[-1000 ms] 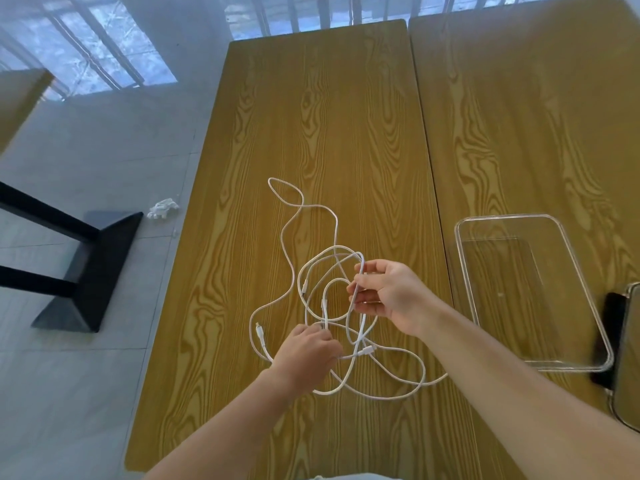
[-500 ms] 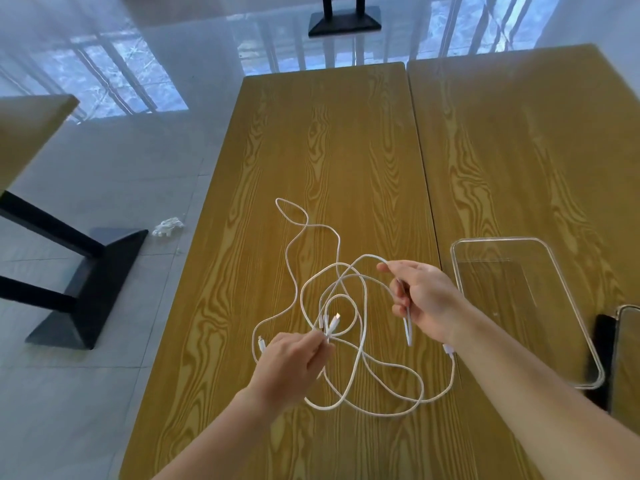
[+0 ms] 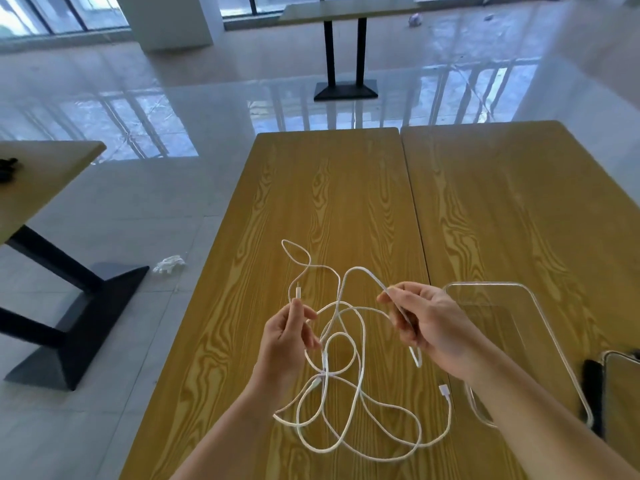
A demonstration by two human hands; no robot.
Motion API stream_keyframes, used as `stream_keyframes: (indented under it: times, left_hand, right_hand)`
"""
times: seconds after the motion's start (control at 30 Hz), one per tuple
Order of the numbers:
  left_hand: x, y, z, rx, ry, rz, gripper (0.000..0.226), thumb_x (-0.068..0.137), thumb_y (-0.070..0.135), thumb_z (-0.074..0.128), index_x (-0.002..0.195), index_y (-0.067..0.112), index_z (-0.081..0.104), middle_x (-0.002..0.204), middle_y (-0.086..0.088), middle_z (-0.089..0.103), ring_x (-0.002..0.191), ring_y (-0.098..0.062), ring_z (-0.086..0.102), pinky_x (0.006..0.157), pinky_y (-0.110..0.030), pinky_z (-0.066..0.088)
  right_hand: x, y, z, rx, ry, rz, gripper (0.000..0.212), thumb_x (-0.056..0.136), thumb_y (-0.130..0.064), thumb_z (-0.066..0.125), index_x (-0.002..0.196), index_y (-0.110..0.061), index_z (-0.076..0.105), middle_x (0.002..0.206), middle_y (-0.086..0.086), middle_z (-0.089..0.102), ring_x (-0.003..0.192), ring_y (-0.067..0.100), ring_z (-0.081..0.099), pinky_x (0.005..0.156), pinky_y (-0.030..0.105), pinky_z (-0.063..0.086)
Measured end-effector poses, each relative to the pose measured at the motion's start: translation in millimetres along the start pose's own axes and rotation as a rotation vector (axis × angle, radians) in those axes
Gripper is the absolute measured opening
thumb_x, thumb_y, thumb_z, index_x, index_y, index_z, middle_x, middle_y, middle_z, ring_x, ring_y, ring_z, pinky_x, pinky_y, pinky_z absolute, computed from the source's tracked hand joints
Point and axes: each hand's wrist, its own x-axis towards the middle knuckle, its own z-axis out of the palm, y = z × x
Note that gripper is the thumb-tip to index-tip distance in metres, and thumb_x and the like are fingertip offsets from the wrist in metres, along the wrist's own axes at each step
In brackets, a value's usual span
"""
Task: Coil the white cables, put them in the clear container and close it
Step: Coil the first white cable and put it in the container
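While both hands are raised above the wooden table [image 3: 325, 188], the tangle of white cables [image 3: 360, 403] hangs and lies between and below them, most loops resting on the tabletop nearer the person than the fingers. Table seam runs away from the person just right of the right fingertips; the left table edge lies well left of the left fingers, with bare wood beyond the fingertips out to the far edge. Clear container [image 3: 530, 299] sits open on the table just right of the right hand, its near corner hidden behind the right forearm; a dark object [image 3: 592, 382] stands past its right rim.

Cable run: no single long axis, loose overlapping loops. One connector end [image 3: 298, 292] points straight up just above the left fingertips; another plug [image 3: 444, 389] lies flat below the right wrist, pointing away and left.

Left hand [image 3: 287, 341]: upright, fingers pinched on a strand just under the upright connector. Right hand [image 3: 422, 320]: palm turned left, fingers curled around a strand that arches up leftward from the fingertips and drops out below the palm. Both forearms enter from the bottom edge, angled inward.
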Motion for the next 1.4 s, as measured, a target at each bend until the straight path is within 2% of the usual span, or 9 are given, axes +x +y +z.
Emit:
stream_keyframes:
  times: [0.17, 0.33, 0.5, 0.63, 0.77, 0.93, 1.0, 1.17, 1.4]
  left_hand:
    - [-0.4, 8.7, 7.3, -0.076, -0.012, -0.017, 0.034, 0.105, 0.03, 0.042, 0.095, 0.008, 0.066, 0.043, -0.001, 0.044, 0.04, -0.015, 0.05, 0.064, -0.031, 0.059]
    - [0.3, 19.4, 11.5, -0.169, 0.0, -0.094, 0.025, 0.104, 0.015, 0.045, 0.089, 0.004, 0.062, 0.05, -0.002, 0.05, 0.05, -0.015, 0.057, 0.06, -0.027, 0.055]
    - [6.5, 29.2, 12.1, -0.35, -0.004, -0.187, 0.033, 0.107, 0.027, 0.039, 0.093, 0.004, 0.058, 0.052, 0.0, 0.033, 0.047, -0.015, 0.033, 0.051, -0.03, 0.043]
    - [12.1, 27.4, 13.1, -0.28, -0.005, -0.134, 0.035, 0.107, 0.031, 0.038, 0.107, 0.006, 0.063, 0.049, 0.003, 0.034, 0.04, -0.011, 0.033, 0.047, -0.027, 0.045]
    - [15.0, 26.2, 13.1, -0.22, 0.03, -0.144, 0.033, 0.105, 0.018, 0.038, 0.084, 0.005, 0.06, 0.05, -0.001, 0.043, 0.047, -0.015, 0.044, 0.059, -0.031, 0.047]
    - [17.1, 28.5, 16.4, -0.232, 0.065, -0.207, 0.04, 0.106, 0.03, 0.039, 0.071, 0.014, 0.049, 0.046, 0.0, 0.036, 0.04, -0.014, 0.036, 0.077, -0.04, 0.051]
    - [18.2, 30.3, 19.3, -0.244, 0.087, -0.228, 0.045, 0.105, 0.039, 0.042, 0.067, 0.017, 0.048, 0.047, 0.002, 0.038, 0.04, -0.013, 0.038, 0.073, -0.038, 0.051]
    - [21.6, 35.1, 24.4, -0.35, 0.122, -0.254, 0.04, 0.102, 0.038, 0.049, 0.067, 0.017, 0.051, 0.084, -0.003, 0.077, 0.096, -0.021, 0.07, 0.087, -0.042, 0.048]
    - [22.0, 45.3, 29.2, -0.515, 0.064, -0.296, 0.045, 0.101, 0.044, 0.048, 0.064, 0.018, 0.05, 0.125, -0.012, 0.069, 0.122, -0.028, 0.061, 0.088, -0.051, 0.051]
  right_hand:
    - [-0.4, -4.9, 5.8, -0.143, 0.027, -0.06, 0.023, 0.104, -0.028, 0.048, 0.117, -0.024, 0.067, 0.044, 0.005, 0.05, 0.031, 0.012, 0.038, 0.033, 0.019, 0.037]
    - [0.3, -16.6, 12.4, -0.134, -0.087, -0.026, 0.021, 0.098, 0.0, 0.049, 0.097, -0.003, 0.07, 0.069, 0.011, 0.067, 0.053, 0.016, 0.054, 0.048, 0.025, 0.045]
    - [3.1, -23.0, 19.6, -0.19, -0.028, -0.07, 0.028, 0.103, -0.032, 0.05, 0.099, -0.017, 0.073, 0.046, 0.002, 0.042, 0.036, 0.012, 0.028, 0.035, 0.019, 0.031]
    - [5.4, -24.5, 19.4, -0.247, -0.021, -0.109, 0.026, 0.106, -0.029, 0.044, 0.112, -0.021, 0.068, 0.044, 0.005, 0.048, 0.03, 0.011, 0.036, 0.034, 0.02, 0.034]
    - [5.1, -25.2, 18.9, -0.387, 0.001, -0.15, 0.026, 0.102, -0.013, 0.051, 0.099, -0.019, 0.075, 0.072, 0.015, 0.071, 0.053, 0.018, 0.056, 0.049, 0.027, 0.049]
    - [11.1, -23.8, 21.7, -0.439, 0.054, -0.213, 0.031, 0.101, -0.029, 0.054, 0.097, -0.004, 0.072, 0.047, -0.006, 0.036, 0.04, 0.009, 0.027, 0.038, 0.021, 0.025]
    - [12.3, -26.2, 23.4, -0.417, 0.068, -0.24, 0.027, 0.102, -0.03, 0.052, 0.1, -0.015, 0.074, 0.045, -0.011, 0.036, 0.038, 0.007, 0.027, 0.037, 0.021, 0.025]
    - [7.1, -29.1, 27.9, -0.354, -0.075, -0.205, 0.022, 0.102, -0.011, 0.052, 0.1, -0.014, 0.074, 0.062, -0.002, 0.063, 0.056, 0.015, 0.054, 0.057, 0.027, 0.05]
    - [-2.0, -19.7, 31.8, -0.199, -0.198, -0.217, 0.028, 0.102, -0.001, 0.047, 0.101, -0.009, 0.074, 0.065, 0.004, 0.053, 0.055, 0.011, 0.046, 0.053, 0.021, 0.044]
